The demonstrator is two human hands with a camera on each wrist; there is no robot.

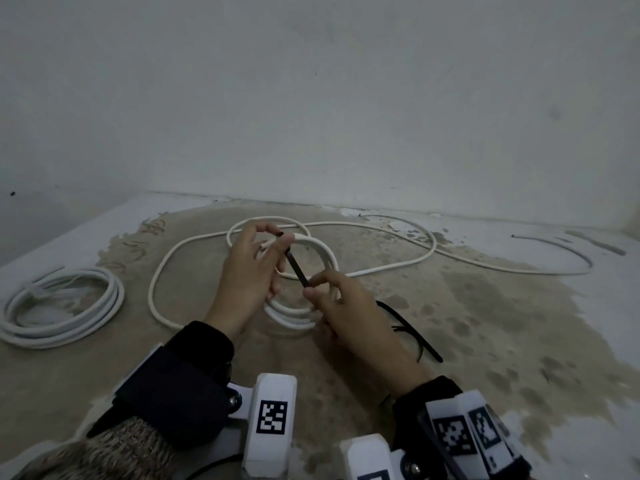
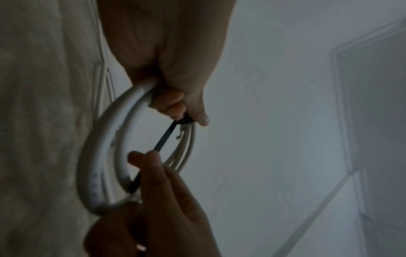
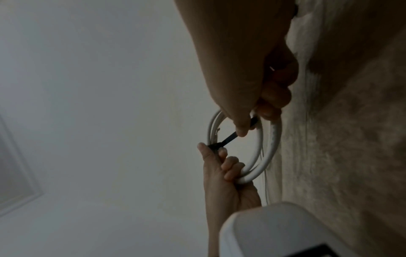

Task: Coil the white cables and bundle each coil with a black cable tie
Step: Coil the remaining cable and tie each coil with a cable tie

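Observation:
A small white cable coil [image 1: 322,252] is held up over the floor between both hands. My left hand [image 1: 277,242] grips the coil's far side, its lower fingers curled round the strands and thumb and forefinger pinching the head of a black cable tie [image 1: 296,266]. The tie runs straight across the coil's opening to my right hand [image 1: 311,285], which pinches its tail. The left wrist view shows the tie [image 2: 164,137] stretched from the left hand [image 2: 189,118] to the right hand [image 2: 145,156] inside the coil [image 2: 98,147]. The right wrist view shows the same tie [image 3: 228,138] and coil [image 3: 272,144].
A second coiled white cable [image 1: 59,306] lies at the left. A long loose white cable [image 1: 381,233] snakes over the stained floor behind the hands. Spare black ties [image 1: 405,323] lie just right of my right wrist. A wall stands close behind.

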